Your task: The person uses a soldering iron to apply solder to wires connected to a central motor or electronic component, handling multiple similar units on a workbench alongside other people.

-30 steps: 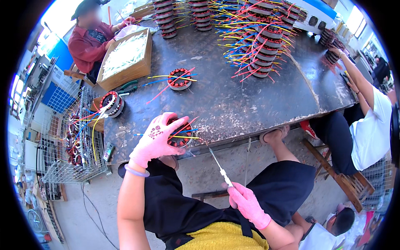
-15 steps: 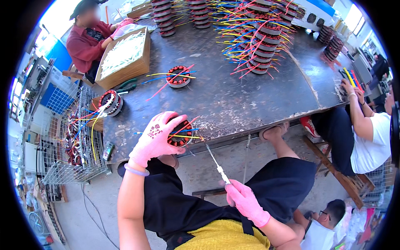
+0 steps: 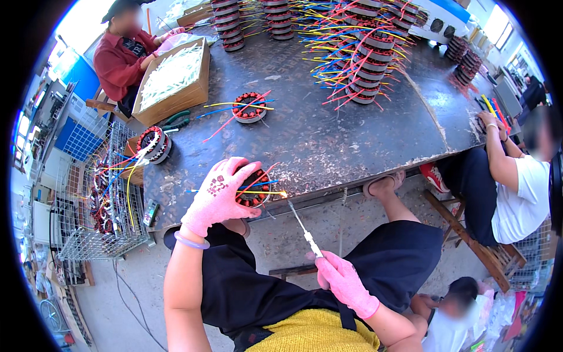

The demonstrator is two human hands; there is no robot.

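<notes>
My left hand (image 3: 212, 196), in a pink glove, is wrapped round a motor stator (image 3: 252, 200) with red windings, held at the table's near edge. Red, yellow and blue wires stick out of the stator. My right hand (image 3: 347, 286), also gloved in pink, grips a slim torch-like tool (image 3: 300, 220) with a thin metal shaft and a white collar. Its exact kind is unclear. Just off the tool's tip, a bright orange flame (image 3: 284, 194) glows at the end of the yellow wire. The tool's handle is mostly hidden inside my right hand.
Two more stators lie on the dark table (image 3: 328, 141): one with spread wires (image 3: 250, 108), one near the left edge (image 3: 155, 145). Tall stator stacks (image 3: 366, 76) stand behind. A carton of white sleeves (image 3: 173, 76), pliers (image 3: 176, 120) and a wire basket (image 3: 99, 234) are left. Co-workers sit around.
The small glow at the yellow wire's end has grown into a bigger, brighter flame. My hands, the stator and the tool have hardly moved.
</notes>
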